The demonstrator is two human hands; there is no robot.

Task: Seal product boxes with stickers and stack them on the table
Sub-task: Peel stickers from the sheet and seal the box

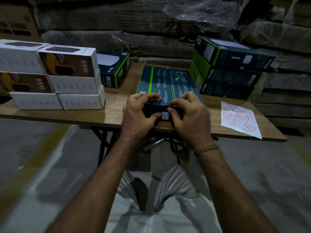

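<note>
A dark teal product box (170, 83) with a green stripe lies flat in the middle of the wooden table (114, 113), its near end facing me. A small pale square sticker (165, 115) sits on that near end face. My left hand (139, 111) grips the box's near left corner, fingers curled over the top, its thumb touching the sticker's left edge. My right hand (188, 115) holds the near right corner, its thumb and forefinger pinching the sticker's right edge. A white sticker sheet (239, 118) with red-outlined stickers lies at the table's right.
Three dark green-and-teal boxes (230, 71) are stacked at the back right. White 65W boxes (55, 78) are stacked in three layers at the left, with one more dark box (114, 69) behind them. Wrapped cardboard cartons (151, 27) fill the background.
</note>
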